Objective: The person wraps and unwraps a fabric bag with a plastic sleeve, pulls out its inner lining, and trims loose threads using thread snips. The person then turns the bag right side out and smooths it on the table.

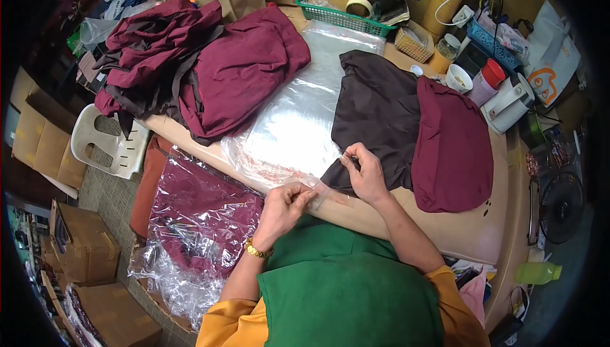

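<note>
A stack of clear plastic bags (292, 115) lies flat on the padded table, its near edge in front of me. My left hand (287, 210), with a gold watch at the wrist, pinches the near edge of a clear plastic bag. To its right, my right hand (364, 172) has thumb and fingertips together at the side of the plastic, by the dark cloth. That dark cloth (375, 115) is part of a folded garment whose maroon section (451, 150) lies to the right. How many plastic layers my fingers hold cannot be made out.
Maroon and black garments (248, 67) are heaped at the back left. Maroon items in clear plastic (197, 213) sit low on the left, near a white plastic chair (111, 144). Green baskets (346, 20), a white bowl (459, 78) and a white kettle (510, 102) line the back and right.
</note>
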Action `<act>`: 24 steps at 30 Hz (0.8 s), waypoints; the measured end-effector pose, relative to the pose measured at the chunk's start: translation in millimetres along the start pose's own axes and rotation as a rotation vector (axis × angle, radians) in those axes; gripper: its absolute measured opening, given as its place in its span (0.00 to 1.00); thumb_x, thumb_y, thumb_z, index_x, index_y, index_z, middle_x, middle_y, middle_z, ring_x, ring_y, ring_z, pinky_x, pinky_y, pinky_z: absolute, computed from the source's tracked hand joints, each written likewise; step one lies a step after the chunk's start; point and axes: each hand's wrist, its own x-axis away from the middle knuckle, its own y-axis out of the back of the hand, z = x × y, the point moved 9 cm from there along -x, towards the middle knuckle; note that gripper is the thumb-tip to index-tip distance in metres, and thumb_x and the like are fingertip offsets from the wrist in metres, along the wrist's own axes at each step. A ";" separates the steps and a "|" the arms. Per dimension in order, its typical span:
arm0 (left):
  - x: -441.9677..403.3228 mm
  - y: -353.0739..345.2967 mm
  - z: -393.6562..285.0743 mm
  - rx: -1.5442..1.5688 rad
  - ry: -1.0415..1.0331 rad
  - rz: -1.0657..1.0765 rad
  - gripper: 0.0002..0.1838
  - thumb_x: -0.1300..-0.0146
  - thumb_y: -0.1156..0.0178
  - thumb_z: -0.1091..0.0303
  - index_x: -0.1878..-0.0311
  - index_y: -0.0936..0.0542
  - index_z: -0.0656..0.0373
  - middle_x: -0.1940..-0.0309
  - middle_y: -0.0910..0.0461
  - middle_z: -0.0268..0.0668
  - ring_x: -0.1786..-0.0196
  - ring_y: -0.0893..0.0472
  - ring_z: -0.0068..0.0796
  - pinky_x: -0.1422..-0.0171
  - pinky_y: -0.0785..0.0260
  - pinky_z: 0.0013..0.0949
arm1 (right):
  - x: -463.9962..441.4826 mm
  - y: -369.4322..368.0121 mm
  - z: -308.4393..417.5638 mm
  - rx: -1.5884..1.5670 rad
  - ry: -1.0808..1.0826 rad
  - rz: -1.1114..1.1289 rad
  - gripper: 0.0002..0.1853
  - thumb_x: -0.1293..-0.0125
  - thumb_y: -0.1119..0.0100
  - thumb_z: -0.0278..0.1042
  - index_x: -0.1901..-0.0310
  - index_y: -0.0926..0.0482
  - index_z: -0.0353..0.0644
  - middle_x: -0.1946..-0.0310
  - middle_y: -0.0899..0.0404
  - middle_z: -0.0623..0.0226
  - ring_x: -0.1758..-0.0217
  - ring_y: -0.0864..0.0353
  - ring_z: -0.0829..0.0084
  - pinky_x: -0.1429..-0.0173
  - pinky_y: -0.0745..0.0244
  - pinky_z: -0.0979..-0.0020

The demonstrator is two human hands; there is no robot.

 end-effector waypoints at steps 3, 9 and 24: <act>3.3 12.4 -7.6 -0.099 0.065 -0.046 0.10 0.30 0.41 0.69 0.63 0.15 0.66 0.77 0.21 0.30 0.76 0.30 0.15 0.72 0.38 0.24 | 0.7 1.9 2.4 -0.044 -0.014 -0.007 0.08 0.38 0.37 0.20 0.60 0.28 0.35 0.67 0.21 0.57 0.64 0.19 0.63 0.56 0.26 0.66; 1.8 -15.9 4.0 1.025 0.206 0.069 0.11 0.28 0.43 0.70 0.63 0.20 0.69 0.39 0.26 0.52 0.55 0.14 0.36 0.55 0.16 0.31 | 4.1 -1.1 10.8 -0.129 0.040 -0.050 0.07 0.34 0.37 0.25 0.64 0.28 0.36 0.72 0.25 0.65 0.68 0.25 0.76 0.59 0.28 0.73; 5.4 -25.9 -13.7 1.260 0.148 0.171 0.09 0.32 0.42 0.74 0.67 0.23 0.70 0.31 0.38 0.57 0.24 0.39 0.48 0.27 0.32 0.42 | 27.5 28.1 131.4 0.444 0.415 -0.080 0.15 0.53 0.25 0.31 0.62 0.18 0.44 0.68 0.25 0.71 0.71 0.23 0.70 0.68 0.34 0.69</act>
